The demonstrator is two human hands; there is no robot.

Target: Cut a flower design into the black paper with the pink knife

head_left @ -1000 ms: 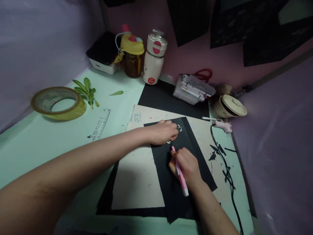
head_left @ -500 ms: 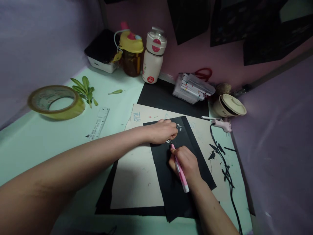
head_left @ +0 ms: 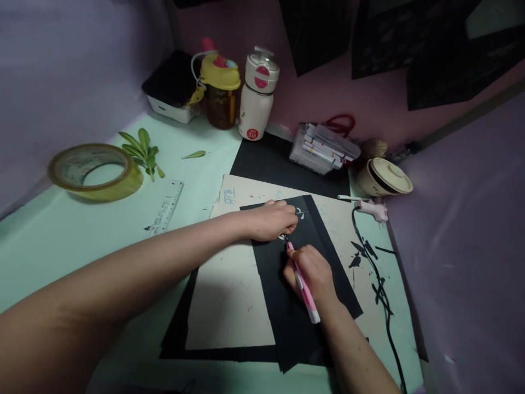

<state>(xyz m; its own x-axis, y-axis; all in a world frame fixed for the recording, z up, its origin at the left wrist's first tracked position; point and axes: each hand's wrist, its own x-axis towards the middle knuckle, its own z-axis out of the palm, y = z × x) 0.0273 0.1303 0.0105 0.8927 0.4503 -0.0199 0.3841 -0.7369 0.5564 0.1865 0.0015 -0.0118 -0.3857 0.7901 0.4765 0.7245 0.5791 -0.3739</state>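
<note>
My right hand [head_left: 314, 273] is closed round a pink pen-like tool [head_left: 303, 287] with a white end. Its dark tip touches the black paper [head_left: 274, 290] beside a small white cut-out or mark. My left hand [head_left: 273, 220] rests on the upper part of that paper, just above the tip, with its fingers curled together; whether anything is under them is hidden. Near its fingertips a second white leaf-like shape [head_left: 301, 213] shows. Beneath the black paper lies a cream board [head_left: 225, 306], with more black paper under it.
Tape roll [head_left: 133, 178], green leaves [head_left: 143, 150] and clear ruler [head_left: 168, 208] lie at left. A box, yellow-lidded cup [head_left: 221, 74] and white bottle [head_left: 256, 106] stand behind. A pen case [head_left: 322, 148], lidded bowl [head_left: 389, 175], black cable [head_left: 388, 323] and black scraps [head_left: 356, 260] are rightward.
The rear end of the pink tool has tilted very slightly to the right. Both hands otherwise stay in place.
</note>
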